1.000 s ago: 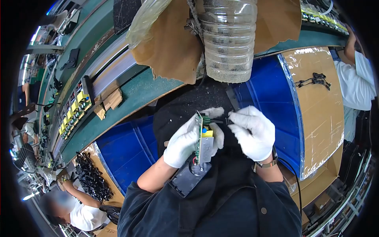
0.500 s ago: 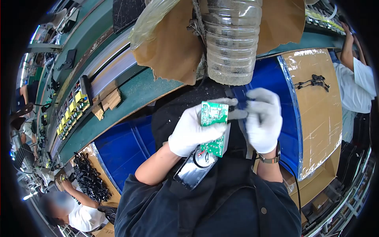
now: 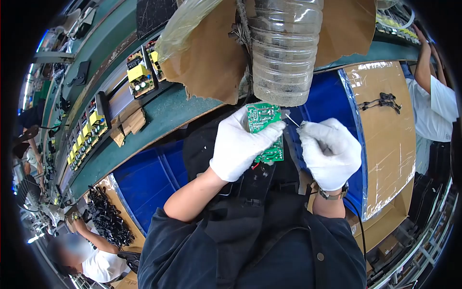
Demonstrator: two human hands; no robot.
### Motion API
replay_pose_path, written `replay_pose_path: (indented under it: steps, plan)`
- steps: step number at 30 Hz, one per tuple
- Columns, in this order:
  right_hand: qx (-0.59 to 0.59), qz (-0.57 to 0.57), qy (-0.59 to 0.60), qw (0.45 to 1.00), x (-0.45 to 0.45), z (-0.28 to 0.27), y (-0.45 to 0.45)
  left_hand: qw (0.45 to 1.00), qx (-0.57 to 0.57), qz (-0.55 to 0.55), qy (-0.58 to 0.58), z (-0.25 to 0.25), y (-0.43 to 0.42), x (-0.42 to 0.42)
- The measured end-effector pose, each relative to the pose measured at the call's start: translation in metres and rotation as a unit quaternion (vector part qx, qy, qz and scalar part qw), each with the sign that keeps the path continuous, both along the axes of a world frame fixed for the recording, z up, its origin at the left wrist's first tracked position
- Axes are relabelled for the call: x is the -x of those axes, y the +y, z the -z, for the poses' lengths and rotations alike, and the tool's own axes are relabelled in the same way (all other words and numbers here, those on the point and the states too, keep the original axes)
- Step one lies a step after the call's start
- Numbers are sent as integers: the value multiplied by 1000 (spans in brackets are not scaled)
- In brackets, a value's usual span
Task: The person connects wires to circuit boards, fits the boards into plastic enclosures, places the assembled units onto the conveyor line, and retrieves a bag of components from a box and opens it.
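Circuit board (image 3: 264,115) in left hand (image 3: 238,150), now nearer bottle (image 3: 285,60), right hand (image 3: 332,153) pinching rod (image 3: 292,120)

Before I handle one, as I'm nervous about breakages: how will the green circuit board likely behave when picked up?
The green circuit board is probably stiff, since it looks flat and unbent. It may be fragile, as its soldered face is bare. The thin red wire at its lower edge could flop or snag.
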State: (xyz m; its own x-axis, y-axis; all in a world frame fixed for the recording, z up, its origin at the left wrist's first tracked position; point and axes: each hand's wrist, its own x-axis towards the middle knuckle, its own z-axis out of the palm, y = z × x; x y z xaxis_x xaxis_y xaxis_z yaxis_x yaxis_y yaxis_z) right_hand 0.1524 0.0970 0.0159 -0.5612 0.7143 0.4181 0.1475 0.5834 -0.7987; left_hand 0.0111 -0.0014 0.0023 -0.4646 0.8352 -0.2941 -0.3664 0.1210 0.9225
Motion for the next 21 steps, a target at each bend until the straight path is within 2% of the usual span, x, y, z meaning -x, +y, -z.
replay_pose_path:
  steps: [3, 11, 19, 21]
  plan:
    - [-16, 34, 7, 999, 7, -2, 0, 1000, 9, 8, -13, 0, 0, 1]
    - [-39, 33, -13, 999, 13, 1, 4, 1000, 3, -2, -24, -1, 2, -1]
    - [-55, 18, -6, 998, 19, 1, 6, 1000, -9, -14, 4, 3, 3, -2]
    - [-53, 19, -6, 998, 19, 1, 8, 999, -6, -22, 41, 3, 6, -4]
